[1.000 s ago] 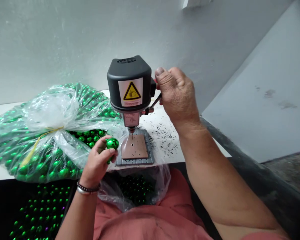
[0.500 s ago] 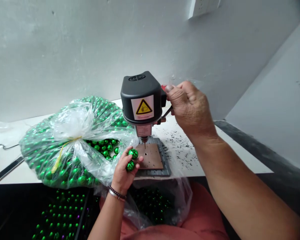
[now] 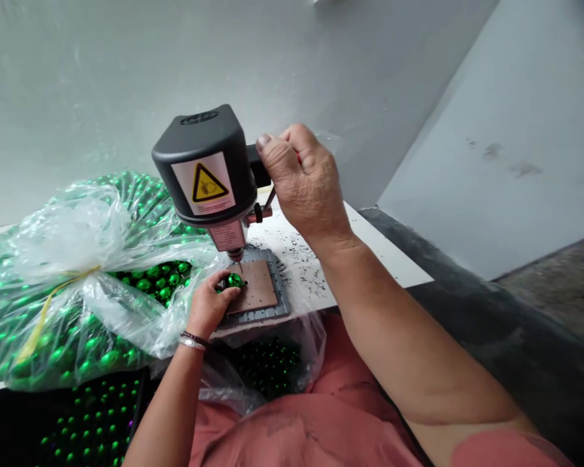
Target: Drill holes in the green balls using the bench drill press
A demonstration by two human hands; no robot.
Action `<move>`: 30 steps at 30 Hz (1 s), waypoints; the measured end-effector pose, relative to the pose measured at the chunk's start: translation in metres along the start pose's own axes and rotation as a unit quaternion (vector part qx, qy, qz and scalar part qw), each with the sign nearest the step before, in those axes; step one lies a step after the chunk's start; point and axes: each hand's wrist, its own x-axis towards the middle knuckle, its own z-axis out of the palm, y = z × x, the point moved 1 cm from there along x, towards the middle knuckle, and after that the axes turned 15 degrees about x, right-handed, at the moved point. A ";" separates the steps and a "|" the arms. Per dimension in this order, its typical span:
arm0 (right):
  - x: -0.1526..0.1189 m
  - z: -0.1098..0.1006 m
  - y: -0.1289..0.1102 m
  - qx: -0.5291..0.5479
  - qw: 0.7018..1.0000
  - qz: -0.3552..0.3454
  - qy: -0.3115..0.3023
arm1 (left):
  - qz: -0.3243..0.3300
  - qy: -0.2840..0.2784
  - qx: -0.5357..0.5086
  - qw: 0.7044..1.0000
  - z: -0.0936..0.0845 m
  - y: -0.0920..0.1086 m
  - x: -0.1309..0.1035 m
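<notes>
My left hand (image 3: 211, 302) is closed on a shiny green ball (image 3: 234, 280), which it holds by the drill bit over the brown board (image 3: 260, 285). Whether a second ball sits inside the fingers I cannot tell. A small black drill press (image 3: 204, 168) with a yellow warning label stands over the board, its thin bit pointing down at the ball. On the right side of the press, my right hand (image 3: 304, 178) is wrapped round the lever handle (image 3: 269, 198); most of the grip is hidden by the fingers.
A tied clear plastic bag (image 3: 82, 259) full of green balls lies left of the press, torn open near the board. Black shavings (image 3: 302, 259) litter the white table (image 3: 370, 246). Below the table edge, an open bag (image 3: 270, 366) holds more green balls, and others lie in rows at lower left.
My left hand has gone from holding two balls on open fingers to gripping a ball under the bit. My right hand stays on the lever. The view has swung right.
</notes>
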 end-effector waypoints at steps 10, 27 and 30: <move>-0.003 -0.003 0.002 0.035 0.999 -0.024 -0.019 | 0.080 0.008 0.127 0.989 0.002 0.019 0.008; -0.004 -0.002 0.003 0.057 0.996 -0.060 -0.021 | 0.136 -0.033 0.152 0.978 -0.001 0.022 0.008; -0.005 -0.002 0.002 0.071 0.996 -0.048 -0.028 | 0.140 -0.036 0.167 0.975 -0.001 0.025 0.004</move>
